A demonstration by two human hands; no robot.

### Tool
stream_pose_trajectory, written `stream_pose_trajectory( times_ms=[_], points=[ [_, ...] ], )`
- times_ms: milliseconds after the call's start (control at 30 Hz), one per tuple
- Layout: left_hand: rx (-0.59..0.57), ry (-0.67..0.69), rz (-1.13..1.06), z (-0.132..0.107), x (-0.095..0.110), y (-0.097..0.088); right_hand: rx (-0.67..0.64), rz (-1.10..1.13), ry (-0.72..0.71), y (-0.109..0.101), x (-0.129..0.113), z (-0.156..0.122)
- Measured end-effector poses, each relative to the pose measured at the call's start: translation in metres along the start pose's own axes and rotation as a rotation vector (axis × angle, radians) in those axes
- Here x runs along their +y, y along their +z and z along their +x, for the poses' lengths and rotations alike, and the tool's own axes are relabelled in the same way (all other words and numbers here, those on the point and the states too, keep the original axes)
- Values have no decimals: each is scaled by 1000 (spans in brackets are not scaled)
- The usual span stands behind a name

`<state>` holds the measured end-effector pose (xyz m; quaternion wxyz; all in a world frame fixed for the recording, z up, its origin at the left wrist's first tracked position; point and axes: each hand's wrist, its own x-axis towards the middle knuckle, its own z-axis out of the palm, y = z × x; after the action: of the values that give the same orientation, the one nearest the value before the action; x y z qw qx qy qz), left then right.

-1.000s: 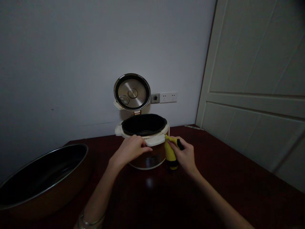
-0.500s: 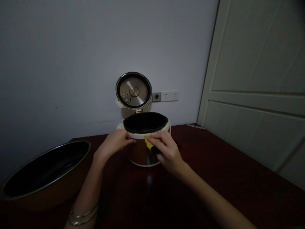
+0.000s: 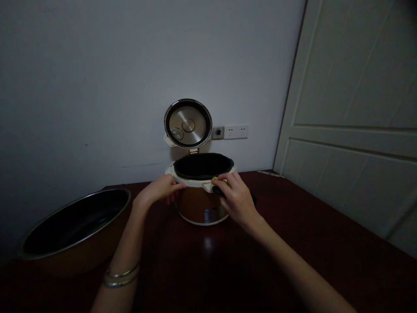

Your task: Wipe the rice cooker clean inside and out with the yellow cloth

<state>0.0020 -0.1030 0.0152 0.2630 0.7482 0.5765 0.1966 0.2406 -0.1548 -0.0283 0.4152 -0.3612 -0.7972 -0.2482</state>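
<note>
dark red-brown wooden table (image 3: 208,269) fills the near half, plain grey wall behind it, white panelled door (image 3: 355,108) far right. big round metal basin with a dark inside (image 3: 74,256) sits on the table at the left, well apart from the hands. orange-brown round metal rice cooker (image 3: 197,208) with a white rim stands upright at the far middle of the table, mouth facing up, black inner pot (image 3: 203,165) showing. its round steel-lined lid (image 3: 188,124) is hinged at the far side and stands up, inner face toward the camera.

left hand (image 3: 159,191) has its fingers curled onto the near-left edge of the cooker rim, gripping it. right hand (image 3: 236,200) is closed around a small yellow and black cloth pad (image 3: 215,179), pressed on the near-right rim. pad is mostly under the fingers, so its long axis cannot be told.

silver bangles (image 3: 121,278) on the left wrist. white wall socket (image 3: 236,131) just right of the lid.
</note>
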Motion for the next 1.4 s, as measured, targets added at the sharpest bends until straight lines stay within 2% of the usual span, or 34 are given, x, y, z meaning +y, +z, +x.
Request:
stream_pose_trajectory(
  times_ms=[133, 267, 367, 467, 600, 733, 867, 967, 1067, 1200, 1300, 1400],
  points=[
    [15, 19, -77, -1, 0, 2, -68, -17, -92, 9, -20, 12],
    [34, 36, -22, -3, -1, 2, -133, -95, -144, 17, -32, 19],
    [-18, 47, 21, -2, -3, 1, -128, -84, -182, 16, -23, 10],
    [-91, 66, 15, 4, -9, 0, -82, 51, -212, 13, -5, -10],
    [-121, 68, 2, 12, -17, 0, 16, 218, -110, 11, 16, -36],
    [-120, 75, -14, 13, -17, 1, 130, 231, -27, 16, 12, -44],
    [-121, 112, -13, 8, -13, 0, 120, 149, -233, 24, -4, -31],
    [-132, 112, -22, 7, -13, -1, 166, 155, -324, 25, 3, -25],
    [-153, 100, -29, 11, -17, -1, 203, 257, -279, 22, 25, -32],
    [-167, 90, -14, 17, -22, 0, 263, 378, -56, 19, 46, -49],
    [-154, 83, -18, 17, -23, 0, 271, 372, -7, 19, 41, -55],
    [-134, 103, -64, 11, -19, -6, 199, 361, -86, 23, 17, -59]
  ],
)
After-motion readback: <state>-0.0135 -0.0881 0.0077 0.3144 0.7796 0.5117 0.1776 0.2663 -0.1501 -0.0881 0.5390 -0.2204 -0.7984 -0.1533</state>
